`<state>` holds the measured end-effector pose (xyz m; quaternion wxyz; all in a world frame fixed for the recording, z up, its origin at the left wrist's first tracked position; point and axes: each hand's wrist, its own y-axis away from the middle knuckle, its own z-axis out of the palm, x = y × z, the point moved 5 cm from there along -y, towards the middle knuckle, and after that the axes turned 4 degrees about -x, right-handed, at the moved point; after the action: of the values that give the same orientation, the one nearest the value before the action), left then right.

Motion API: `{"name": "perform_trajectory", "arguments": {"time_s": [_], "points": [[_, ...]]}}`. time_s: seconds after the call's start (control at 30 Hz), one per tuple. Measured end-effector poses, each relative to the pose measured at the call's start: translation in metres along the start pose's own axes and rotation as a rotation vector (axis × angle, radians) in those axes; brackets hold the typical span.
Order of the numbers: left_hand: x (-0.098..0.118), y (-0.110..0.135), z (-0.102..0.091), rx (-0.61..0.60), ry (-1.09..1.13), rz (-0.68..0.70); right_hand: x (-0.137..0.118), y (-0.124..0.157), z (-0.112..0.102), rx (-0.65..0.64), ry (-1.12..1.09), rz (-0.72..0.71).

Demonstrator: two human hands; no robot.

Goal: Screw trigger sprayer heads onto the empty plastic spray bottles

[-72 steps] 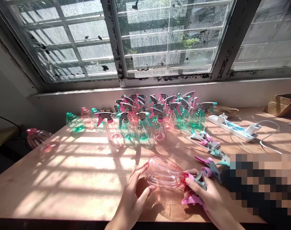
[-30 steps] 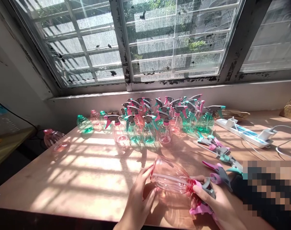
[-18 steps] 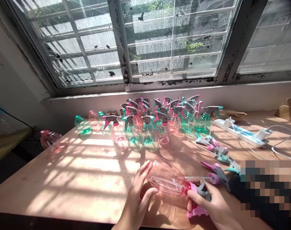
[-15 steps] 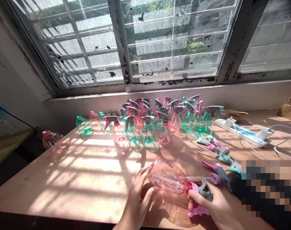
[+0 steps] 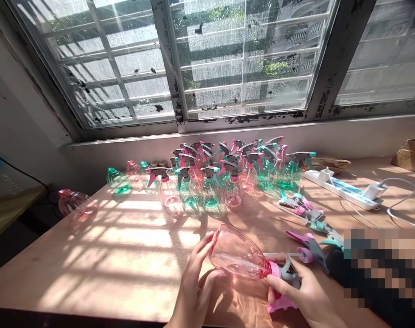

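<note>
A clear pink spray bottle [image 5: 236, 253] lies on its side just above the wooden table [image 5: 125, 255]. My left hand [image 5: 195, 282] cups its base end, fingers curled round it. My right hand [image 5: 301, 296] grips the grey and pink trigger head [image 5: 285, 273] fitted at the bottle's neck. A thin dip tube shows inside the bottle.
Several finished pink and green spray bottles [image 5: 210, 175] stand in a cluster by the window wall. Headless bottles [image 5: 118, 181] sit to their left, one pink bottle [image 5: 74, 206] at the table's left edge. Loose trigger heads [image 5: 306, 218] lie right, beside a power strip [image 5: 344, 189].
The bottle has been turned a little in my hands, and the trigger head has stayed at its neck. The camera has shifted slightly.
</note>
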<state>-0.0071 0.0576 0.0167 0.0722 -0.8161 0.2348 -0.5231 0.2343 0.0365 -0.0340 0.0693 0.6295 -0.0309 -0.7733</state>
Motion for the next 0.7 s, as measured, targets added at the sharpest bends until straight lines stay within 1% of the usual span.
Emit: {"name": "perform_trajectory", "arguments": {"time_s": [0.07, 0.17, 0.27, 0.33, 0.43, 0.57, 0.7], "points": [[-0.002, 0.0, 0.001, -0.006, 0.039, -0.03, -0.001, 0.0, 0.0, 0.002, -0.005, -0.001], [-0.006, 0.0, 0.004, -0.025, 0.166, -0.099, -0.003, 0.001, 0.002, 0.002, 0.022, -0.019], [-0.009, -0.001, 0.007, -0.014, 0.306, -0.16, -0.007, 0.001, 0.0, 0.051, 0.117, -0.053], [-0.01, -0.001, 0.008, 0.022, 0.355, -0.19, -0.01, 0.002, -0.002, 0.093, 0.164, -0.08], [-0.009, -0.001, 0.008, 0.079, 0.34, -0.193, -0.009, 0.002, -0.002, 0.119, 0.161, -0.071], [-0.008, 0.0, 0.007, 0.108, 0.287, -0.197, -0.007, 0.003, 0.002, 0.124, 0.12, -0.039], [-0.012, 0.001, 0.007, 0.117, 0.281, -0.242, -0.01, 0.006, 0.004, 0.153, 0.137, -0.09]]}}
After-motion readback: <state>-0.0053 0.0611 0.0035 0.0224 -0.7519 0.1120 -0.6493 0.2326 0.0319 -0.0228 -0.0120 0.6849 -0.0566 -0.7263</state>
